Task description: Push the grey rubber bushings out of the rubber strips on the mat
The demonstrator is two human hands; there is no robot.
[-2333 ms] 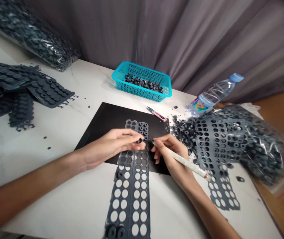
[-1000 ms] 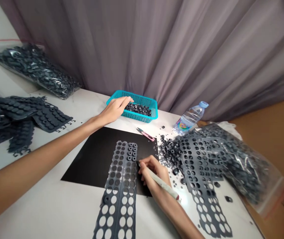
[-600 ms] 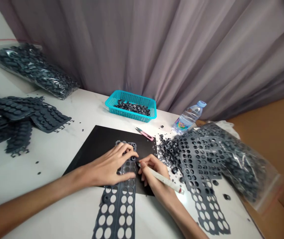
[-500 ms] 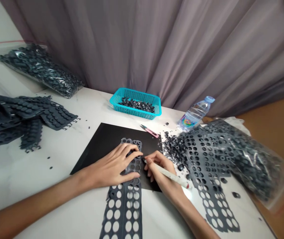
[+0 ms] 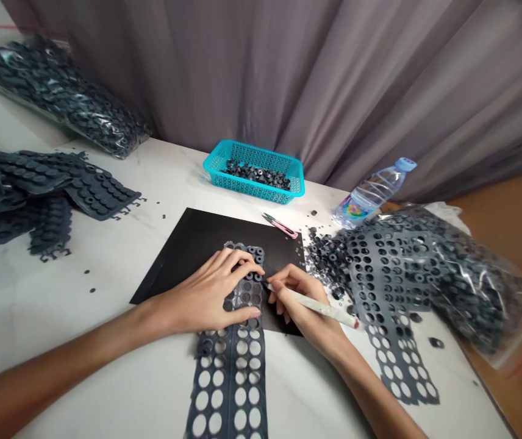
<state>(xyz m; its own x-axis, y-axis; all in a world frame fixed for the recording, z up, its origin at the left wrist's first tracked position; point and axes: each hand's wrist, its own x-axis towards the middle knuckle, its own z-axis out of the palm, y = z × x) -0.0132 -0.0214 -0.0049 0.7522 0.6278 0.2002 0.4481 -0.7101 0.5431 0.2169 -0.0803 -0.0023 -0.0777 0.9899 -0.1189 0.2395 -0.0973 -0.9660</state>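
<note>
My left hand (image 5: 215,291) lies flat with fingers apart on a dark grey rubber sheet (image 5: 232,372) punched with rows of round holes. At the sheet's far end, several small ring-shaped rubber parts (image 5: 255,255) still sit in their places. Gripped like a pencil in my right hand (image 5: 304,299) is a white pen-shaped tool (image 5: 322,308) with a red butt end. Its dark tip meets the sheet's right edge, close to my left fingertips; the exact contact is too small to tell. Under both hands is a black mat (image 5: 174,259).
A turquoise basket (image 5: 255,194) of small black parts stands behind the mat, near pink-handled thread snips (image 5: 282,225). On the right are a water bottle (image 5: 373,192), loose parts (image 5: 329,259), an emptied holed sheet (image 5: 396,341) and a filled plastic bag (image 5: 485,286). Left: another bag (image 5: 64,97) and piled sheets (image 5: 50,189).
The camera view has tilted, so most things sit a little higher in the picture. Both hands keep nearly the same pose on the sheet and the tool.
</note>
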